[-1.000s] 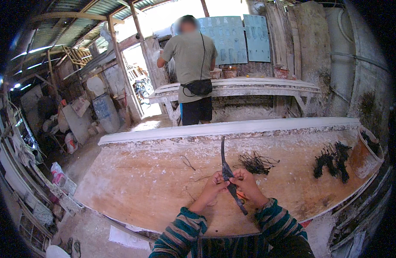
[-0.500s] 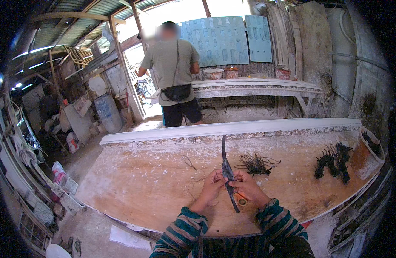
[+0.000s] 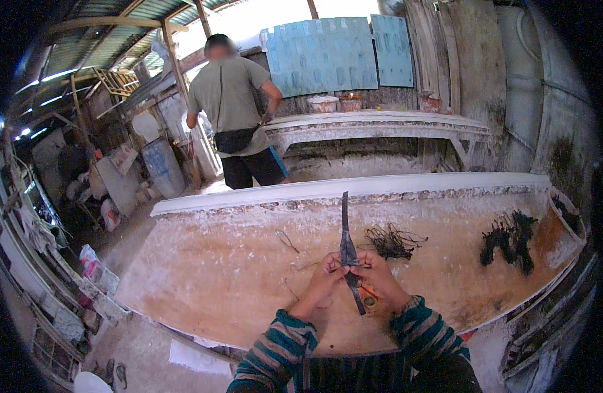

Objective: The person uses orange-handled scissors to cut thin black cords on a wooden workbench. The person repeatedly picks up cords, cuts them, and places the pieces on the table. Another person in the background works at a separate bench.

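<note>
A long, thin black strip (image 3: 345, 226), broader at its middle, stands nearly upright before me above the table. Its material I cannot make out. Pinched on its left edge are the fingers of my left hand (image 3: 326, 275). From the other side, my right hand (image 3: 375, 274) grips the same broad part, the two sets of fingertips almost meeting. Beneath the right hand lies an orange-handled tool (image 3: 369, 296), partly hidden by the hand and strip. Just beyond that hand is a loose bundle of dark cords (image 3: 390, 241).
Black corded bunches (image 3: 508, 242) lie at the right of the dusty wooden table (image 3: 196, 275), beside a tipped bucket (image 3: 560, 229). A white ledge (image 3: 354, 188) runs along the far edge. Another person (image 3: 232, 105) stands beyond, near a white bench (image 3: 380, 124) holding bowls.
The strip has risen slightly and stands straighter, with both hands still on it. The person beyond the table has moved left and turned.
</note>
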Action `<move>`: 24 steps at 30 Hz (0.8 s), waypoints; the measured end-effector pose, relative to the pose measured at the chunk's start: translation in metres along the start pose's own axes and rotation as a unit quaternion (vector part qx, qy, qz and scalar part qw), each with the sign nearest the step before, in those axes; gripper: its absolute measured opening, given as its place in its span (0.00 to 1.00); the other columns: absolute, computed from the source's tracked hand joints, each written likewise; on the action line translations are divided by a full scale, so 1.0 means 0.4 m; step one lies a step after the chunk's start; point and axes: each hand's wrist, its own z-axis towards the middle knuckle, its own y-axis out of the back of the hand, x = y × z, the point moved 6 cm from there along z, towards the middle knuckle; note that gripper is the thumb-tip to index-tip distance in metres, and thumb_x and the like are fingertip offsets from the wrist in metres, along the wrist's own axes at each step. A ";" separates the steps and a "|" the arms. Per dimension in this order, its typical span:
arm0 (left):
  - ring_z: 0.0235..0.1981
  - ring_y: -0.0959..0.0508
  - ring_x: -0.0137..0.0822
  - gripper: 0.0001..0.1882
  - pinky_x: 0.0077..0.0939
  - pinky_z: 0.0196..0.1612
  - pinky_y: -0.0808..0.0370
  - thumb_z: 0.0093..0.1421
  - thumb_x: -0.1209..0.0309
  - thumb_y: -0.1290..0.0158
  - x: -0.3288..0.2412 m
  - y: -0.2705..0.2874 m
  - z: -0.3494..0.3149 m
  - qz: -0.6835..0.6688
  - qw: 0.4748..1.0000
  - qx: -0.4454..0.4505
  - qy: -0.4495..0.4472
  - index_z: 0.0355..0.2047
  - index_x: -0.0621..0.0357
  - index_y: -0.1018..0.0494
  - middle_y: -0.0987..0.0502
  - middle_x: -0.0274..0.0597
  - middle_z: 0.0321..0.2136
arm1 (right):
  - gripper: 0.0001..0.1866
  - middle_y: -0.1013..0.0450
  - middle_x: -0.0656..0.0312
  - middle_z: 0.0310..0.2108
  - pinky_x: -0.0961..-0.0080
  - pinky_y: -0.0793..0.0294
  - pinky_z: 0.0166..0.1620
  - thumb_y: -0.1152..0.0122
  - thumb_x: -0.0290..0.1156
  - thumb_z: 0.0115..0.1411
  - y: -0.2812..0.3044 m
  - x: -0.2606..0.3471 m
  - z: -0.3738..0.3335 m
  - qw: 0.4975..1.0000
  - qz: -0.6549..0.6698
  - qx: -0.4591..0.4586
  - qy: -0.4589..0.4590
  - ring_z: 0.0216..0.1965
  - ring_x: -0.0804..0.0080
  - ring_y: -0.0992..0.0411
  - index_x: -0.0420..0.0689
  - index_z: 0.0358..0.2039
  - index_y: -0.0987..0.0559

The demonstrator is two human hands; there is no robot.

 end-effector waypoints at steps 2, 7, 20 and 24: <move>0.32 0.29 0.25 0.12 0.20 0.37 0.32 0.56 0.77 0.51 0.005 0.008 -0.001 -0.018 1.000 0.006 0.019 0.42 0.60 0.35 0.27 0.33 0.31 | 0.09 0.29 0.67 0.30 0.84 0.30 0.30 0.44 0.22 0.54 -0.002 0.002 0.000 1.000 -0.001 0.008 -0.003 0.30 0.82 0.30 0.43 0.36 0.30; 0.34 0.27 0.24 0.13 0.21 0.39 0.32 0.54 0.80 0.50 -0.009 0.012 -0.006 0.002 0.999 -0.005 0.043 0.41 0.60 0.34 0.26 0.33 0.32 | 0.09 0.30 0.70 0.28 0.88 0.34 0.26 0.42 0.24 0.54 -0.023 0.054 -0.023 0.999 -0.037 -0.017 -0.001 0.27 0.85 0.32 0.44 0.36 0.30; 0.31 0.28 0.25 0.14 0.20 0.35 0.31 0.53 0.79 0.48 -0.010 0.040 -0.002 0.000 0.998 -0.063 0.023 0.41 0.58 0.33 0.29 0.30 0.27 | 0.16 0.32 0.65 0.30 0.87 0.31 0.26 0.41 0.24 0.53 -0.023 0.040 -0.021 0.999 -0.029 0.021 -0.038 0.26 0.81 0.32 0.42 0.42 0.33; 0.30 0.28 0.26 0.15 0.19 0.34 0.31 0.53 0.79 0.48 -0.023 0.035 -0.003 0.002 0.998 -0.063 0.017 0.42 0.59 0.33 0.28 0.31 0.28 | 0.17 0.32 0.64 0.32 0.84 0.27 0.29 0.41 0.22 0.52 -0.027 0.026 -0.021 0.997 -0.057 0.039 -0.037 0.29 0.79 0.31 0.43 0.43 0.33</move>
